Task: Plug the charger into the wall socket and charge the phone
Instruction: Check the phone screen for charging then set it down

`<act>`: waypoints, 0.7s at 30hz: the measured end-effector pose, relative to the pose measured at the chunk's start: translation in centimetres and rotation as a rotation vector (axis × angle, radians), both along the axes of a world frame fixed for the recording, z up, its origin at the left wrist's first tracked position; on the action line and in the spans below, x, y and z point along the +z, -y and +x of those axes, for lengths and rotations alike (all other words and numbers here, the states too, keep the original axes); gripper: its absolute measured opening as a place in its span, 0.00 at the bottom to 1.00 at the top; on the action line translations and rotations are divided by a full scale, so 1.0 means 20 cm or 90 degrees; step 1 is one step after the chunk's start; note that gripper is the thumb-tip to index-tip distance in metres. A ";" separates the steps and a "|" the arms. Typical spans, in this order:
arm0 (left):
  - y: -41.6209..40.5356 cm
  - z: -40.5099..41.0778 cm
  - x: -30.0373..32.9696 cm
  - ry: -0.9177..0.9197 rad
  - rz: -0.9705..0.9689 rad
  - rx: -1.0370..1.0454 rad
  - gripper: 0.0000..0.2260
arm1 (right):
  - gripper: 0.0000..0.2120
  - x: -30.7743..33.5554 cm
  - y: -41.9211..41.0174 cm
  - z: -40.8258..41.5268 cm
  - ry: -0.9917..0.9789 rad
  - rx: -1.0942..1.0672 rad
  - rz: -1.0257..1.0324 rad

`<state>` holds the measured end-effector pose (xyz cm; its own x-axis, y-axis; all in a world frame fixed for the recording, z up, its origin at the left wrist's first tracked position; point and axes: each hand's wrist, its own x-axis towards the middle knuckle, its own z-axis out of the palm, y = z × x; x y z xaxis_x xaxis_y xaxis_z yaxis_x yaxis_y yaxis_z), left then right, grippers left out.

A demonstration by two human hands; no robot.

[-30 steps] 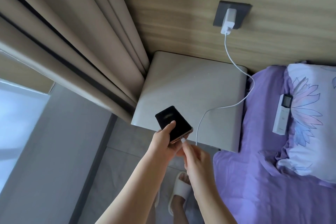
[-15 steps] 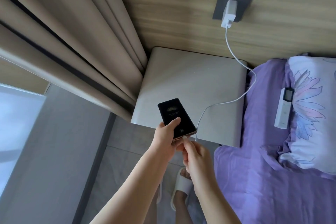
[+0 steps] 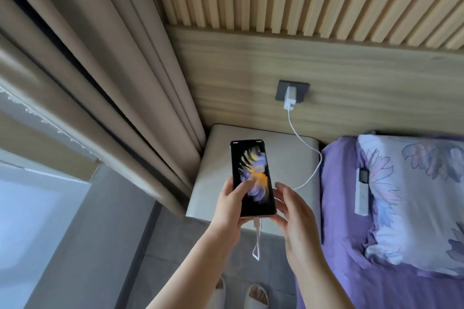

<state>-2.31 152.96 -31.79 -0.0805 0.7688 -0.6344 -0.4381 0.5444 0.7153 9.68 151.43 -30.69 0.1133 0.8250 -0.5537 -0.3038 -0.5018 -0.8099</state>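
Observation:
The white charger point(image 3: 290, 98) sits plugged into the dark wall socket point(image 3: 281, 90) on the wooden panel. Its white cable point(image 3: 312, 170) runs down over the bedside table and loops into the bottom of the phone point(image 3: 251, 175). The phone's screen is lit with a colourful feather picture. My left hand point(image 3: 229, 206) grips the phone from the left and below, thumb on the screen. My right hand point(image 3: 291, 211) is beside the phone's lower right corner, fingers spread, touching or nearly touching its edge. A cable loop point(image 3: 256, 241) hangs below the phone.
The beige bedside table point(image 3: 283, 158) stands against the wall beneath the phone. Heavy beige curtains point(image 3: 113, 83) hang at the left. A purple bed point(image 3: 339, 208) with a floral pillow point(image 3: 421, 195) and a white remote point(image 3: 361, 193) lies at the right. My slippered feet point(image 3: 256, 295) stand on the grey floor.
The phone has been lifted and tilted upright, and its screen has lit up. My right hand has let go of the cable plug and opened beside the phone. The view has tilted upward.

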 end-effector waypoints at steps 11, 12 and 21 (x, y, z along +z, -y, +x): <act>0.01 -0.08 0.63 0.130 0.171 -0.046 0.18 | 0.16 0.56 0.00 -0.09 -0.177 0.054 0.234; 0.02 -0.09 0.68 0.135 0.197 -0.064 0.19 | 0.17 0.60 0.01 -0.09 -0.197 0.057 0.249; 0.03 -0.11 1.03 0.201 0.329 -0.149 0.18 | 0.18 0.90 0.03 -0.11 -0.249 0.070 0.349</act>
<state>-4.60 152.27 -11.17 0.2568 0.9557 -0.1439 -0.5819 0.2717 0.7665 7.53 150.77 -12.63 -0.1109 0.9932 -0.0355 -0.5970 -0.0952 -0.7966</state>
